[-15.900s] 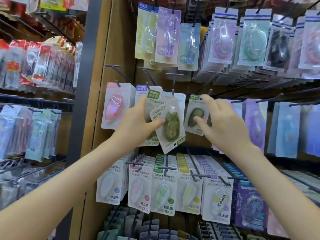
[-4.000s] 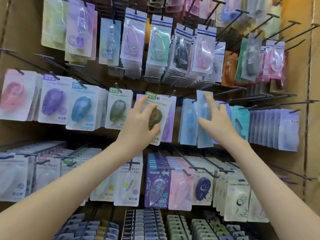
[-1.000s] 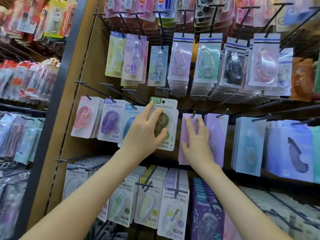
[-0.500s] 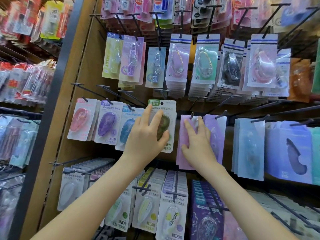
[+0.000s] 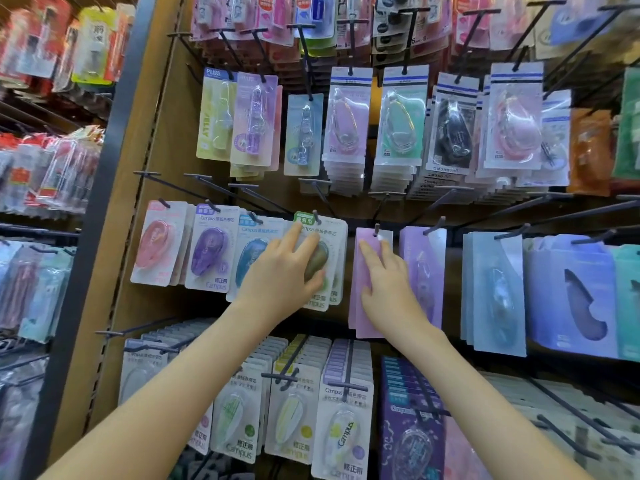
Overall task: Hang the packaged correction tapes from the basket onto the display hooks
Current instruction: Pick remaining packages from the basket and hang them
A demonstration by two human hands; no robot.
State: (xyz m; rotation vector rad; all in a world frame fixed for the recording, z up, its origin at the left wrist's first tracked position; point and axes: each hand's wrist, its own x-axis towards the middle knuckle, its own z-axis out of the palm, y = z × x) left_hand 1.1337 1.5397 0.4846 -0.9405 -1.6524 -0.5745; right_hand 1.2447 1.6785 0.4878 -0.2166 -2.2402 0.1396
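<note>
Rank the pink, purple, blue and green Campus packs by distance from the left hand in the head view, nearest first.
From the left hand:
1. green Campus pack: in its grip, under the fingers.
2. blue Campus pack: next hook to the left, partly behind the hand.
3. purple Campus pack: further left.
4. pink Campus pack: leftmost in the row.

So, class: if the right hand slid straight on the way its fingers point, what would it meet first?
Likely the hook holding the lilac pack: the right hand lies flat on that pack, fingers aimed at its top. Depth is unclear.
</note>
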